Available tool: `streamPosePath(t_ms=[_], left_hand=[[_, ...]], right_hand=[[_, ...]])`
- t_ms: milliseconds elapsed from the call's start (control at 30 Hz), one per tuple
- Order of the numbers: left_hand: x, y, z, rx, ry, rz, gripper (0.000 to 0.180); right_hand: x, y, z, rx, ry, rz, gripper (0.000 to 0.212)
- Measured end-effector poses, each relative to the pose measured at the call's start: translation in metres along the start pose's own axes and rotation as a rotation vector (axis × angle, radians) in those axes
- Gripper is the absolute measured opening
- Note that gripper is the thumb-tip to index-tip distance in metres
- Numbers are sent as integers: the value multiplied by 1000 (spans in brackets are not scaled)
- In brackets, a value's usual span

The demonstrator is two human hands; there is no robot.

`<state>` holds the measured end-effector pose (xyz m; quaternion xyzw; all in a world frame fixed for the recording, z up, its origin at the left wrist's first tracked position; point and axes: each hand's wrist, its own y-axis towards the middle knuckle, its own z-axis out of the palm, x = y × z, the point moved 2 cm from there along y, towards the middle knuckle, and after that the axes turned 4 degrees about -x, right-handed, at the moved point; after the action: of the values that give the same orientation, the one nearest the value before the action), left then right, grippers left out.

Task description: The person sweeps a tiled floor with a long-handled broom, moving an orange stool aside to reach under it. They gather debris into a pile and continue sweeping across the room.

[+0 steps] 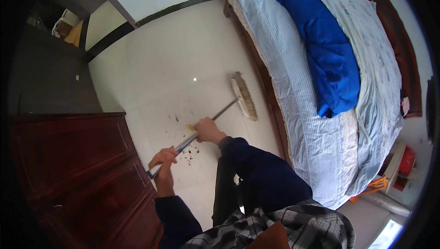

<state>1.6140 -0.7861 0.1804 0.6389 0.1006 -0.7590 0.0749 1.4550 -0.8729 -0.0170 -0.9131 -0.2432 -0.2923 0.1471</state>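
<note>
Both my hands grip the long handle of a broom [225, 109], which slants from the lower left up to the right. My left hand [163, 158] is closed round the handle near its top end. Farther along, my right hand [208, 130] is wrapped round the shaft. The broom's head [244, 96], a white bar with tan bristles, is at the floor beside the bed and looks slightly blurred. Dark crumbs and bits of debris [189, 153] lie scattered on the pale tiles under and around the handle, with a yellowish bit close to my right hand.
To the right stands a bed [300, 125] with a wooden frame, checked bedding and a bundled blue cloth [321, 43]. A dark red wooden cabinet [78, 157] is on the left. A doorway [105, 24] opens at the far left, beyond the tiled floor [160, 61].
</note>
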Motion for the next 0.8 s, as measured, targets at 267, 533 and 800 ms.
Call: streamPosePath(t_ms=[267, 533, 800], left_hand=[[-88, 71, 70, 60, 64, 383, 23], [14, 176, 161, -61, 9, 292, 17], [19, 245, 159, -352, 53, 49, 20]], right_hand=[[25, 82, -131, -67, 126, -266, 12], [-144, 213, -187, 16, -194, -340, 10], [-158, 280, -167, 270, -96, -382, 8]])
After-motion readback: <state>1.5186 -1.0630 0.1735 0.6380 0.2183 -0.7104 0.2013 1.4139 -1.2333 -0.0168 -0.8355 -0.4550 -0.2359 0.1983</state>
